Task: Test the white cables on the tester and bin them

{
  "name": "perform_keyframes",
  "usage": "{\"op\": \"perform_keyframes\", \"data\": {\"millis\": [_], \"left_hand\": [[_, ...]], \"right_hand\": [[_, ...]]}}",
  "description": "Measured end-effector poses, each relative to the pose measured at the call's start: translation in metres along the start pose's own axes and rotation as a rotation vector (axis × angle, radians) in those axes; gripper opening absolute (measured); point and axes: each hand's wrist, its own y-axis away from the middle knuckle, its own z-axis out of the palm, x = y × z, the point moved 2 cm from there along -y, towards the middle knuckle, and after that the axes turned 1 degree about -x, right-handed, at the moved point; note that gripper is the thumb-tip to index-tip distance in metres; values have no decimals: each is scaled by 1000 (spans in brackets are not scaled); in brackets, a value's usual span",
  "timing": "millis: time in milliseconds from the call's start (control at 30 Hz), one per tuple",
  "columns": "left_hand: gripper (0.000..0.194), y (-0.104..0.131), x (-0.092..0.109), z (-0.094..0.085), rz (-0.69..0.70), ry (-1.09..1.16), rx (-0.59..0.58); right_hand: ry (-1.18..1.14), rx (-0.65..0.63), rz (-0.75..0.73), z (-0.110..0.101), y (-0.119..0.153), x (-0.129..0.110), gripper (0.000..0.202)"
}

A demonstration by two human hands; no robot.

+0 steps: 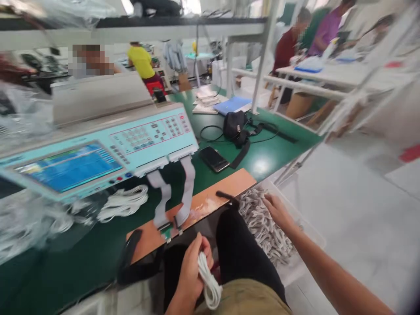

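In my left hand [193, 267], held over my lap, the fingers are closed around a coiled white cable [209, 282]. Its loops hang down toward my shirt. My right hand [277, 211] reaches over a clear plastic bin [315, 236] to my right, fingers stretched out at the edge of a heap of bundled white-grey cables [262, 227]. No cable shows between those fingers. In front of me, a test fixture with connectors [169, 232] sits at the edge of an orange-brown board [203, 205]. Two grey ribbon cables [187, 188] run from it to a tester with a blue screen [72, 166].
More coiled white cables [124, 203] and plastic bags [22, 227] lie on the green table [82, 258]. A phone [214, 158], a black pouch with straps [234, 127] and a blue folder [231, 105] are farther back. A shelf [164, 33] spans overhead. Several people work beyond.
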Motion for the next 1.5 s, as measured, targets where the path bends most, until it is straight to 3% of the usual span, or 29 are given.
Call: {"op": "perform_keyframes", "data": {"millis": [33,133,200,300,400,533,600,667,733,833,967,1133,1233,1367,1500], "left_hand": [[39,0,0,3,4,28,4],[39,-1,-1,8,47,62,53],[38,0,0,9,94,86,63],[37,4,6,2,181,142,48],[35,10,14,-19,334,2,65],[11,30,20,-46,671,-769,235],[12,40,17,-47,763,-1060,196],[17,46,11,-42,713,-1146,71],[15,47,3,-36,600,-1108,-5],[6,44,-3,-34,512,-1003,16],[10,41,1,-46,466,-840,30],[20,39,2,-57,300,-570,15],[23,38,-1,-54,268,-478,42],[27,35,-1,-53,305,-340,147],[33,29,2,-57,325,-235,241]], "right_hand": [[-6,-133,-6,13,14,-1,25],[-130,-751,-28,63,78,-13,32],[-282,-1080,24,92,116,-25,37],[-525,-1280,155,118,141,-36,46],[-593,-1202,210,122,138,-36,41],[-286,-971,34,116,131,-33,29],[-84,-859,-108,115,131,-35,25],[52,-774,-240,118,133,-38,21],[126,-740,-336,122,137,-43,21],[152,-761,-380,124,142,-52,25],[10,-900,-341,116,144,-61,21],[-42,-1034,-431,116,144,-58,15],[88,-938,-603,126,142,-54,6],[190,-748,-867,137,140,-60,12],[196,-746,-994,144,139,-76,14]]}}
